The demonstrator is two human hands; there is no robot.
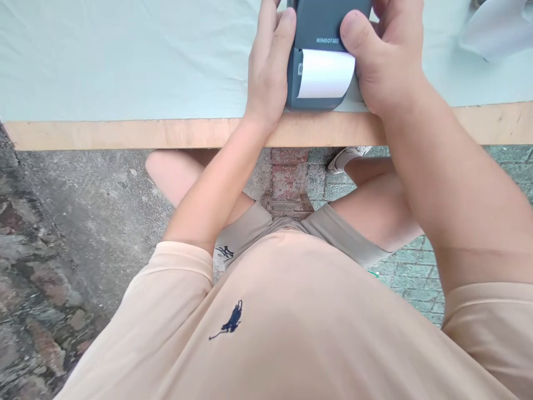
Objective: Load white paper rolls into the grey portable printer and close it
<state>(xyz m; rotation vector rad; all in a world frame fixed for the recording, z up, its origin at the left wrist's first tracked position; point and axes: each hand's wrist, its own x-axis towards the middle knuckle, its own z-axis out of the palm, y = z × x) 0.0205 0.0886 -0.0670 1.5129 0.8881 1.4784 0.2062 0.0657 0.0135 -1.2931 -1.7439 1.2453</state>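
Observation:
A small dark grey label printer [318,33] stands on the table near its front edge, with a strip of white label paper [325,73] coming out of its slot. My left hand [268,66] clasps the printer's left side, the fingers lying along it. From the right, my right hand [378,61] grips it, with the thumb pressed on the top of the lid by the printed brand name. The upper part of the printer is cut off by the top of the view.
The table [125,133] has a pale green top and a raw wooden front edge. A white crumpled sheet [495,33] lies at the far right. Below are my knees, beige shorts, a shoe [347,157] and a stone and brick floor.

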